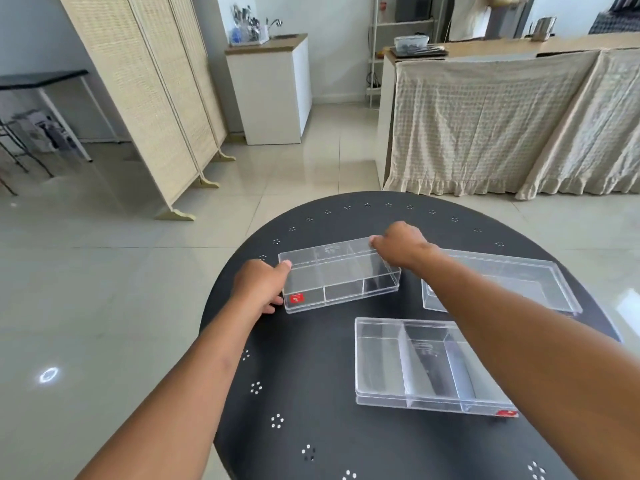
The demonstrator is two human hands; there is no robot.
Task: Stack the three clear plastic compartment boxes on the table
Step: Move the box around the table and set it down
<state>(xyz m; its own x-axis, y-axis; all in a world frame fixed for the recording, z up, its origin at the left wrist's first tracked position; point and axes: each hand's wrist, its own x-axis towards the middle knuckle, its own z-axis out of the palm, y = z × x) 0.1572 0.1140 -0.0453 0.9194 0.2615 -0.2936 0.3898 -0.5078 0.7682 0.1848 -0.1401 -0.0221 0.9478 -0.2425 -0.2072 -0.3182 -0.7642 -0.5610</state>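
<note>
Gripping the far compartment box (339, 273) end to end, both hands (258, 287) closed; slick plastic could slip, clipping the box under the right forearm (415, 362).

A home, kitchen end. A sink (277, 24) with cutlery, a cloth-draped counter (485, 53), tiled floor (86, 289). A folding screen (145, 98) stands left.

— What colours do we see on the table (311, 375)?

— We see it black, round, with small clusters of white dots along its rim. The three boxes are clear: the far one (341, 275) has a red sticker (296, 298), the near one (415, 362) has another (506, 413) at lower right, the right one (519, 278) none we can see.

— And behind?

— At upper left we see a beige woven screen (145, 98); at upper right, a cream checked cloth (485, 126). The floor (86, 271) is glossy pale tile.
</note>
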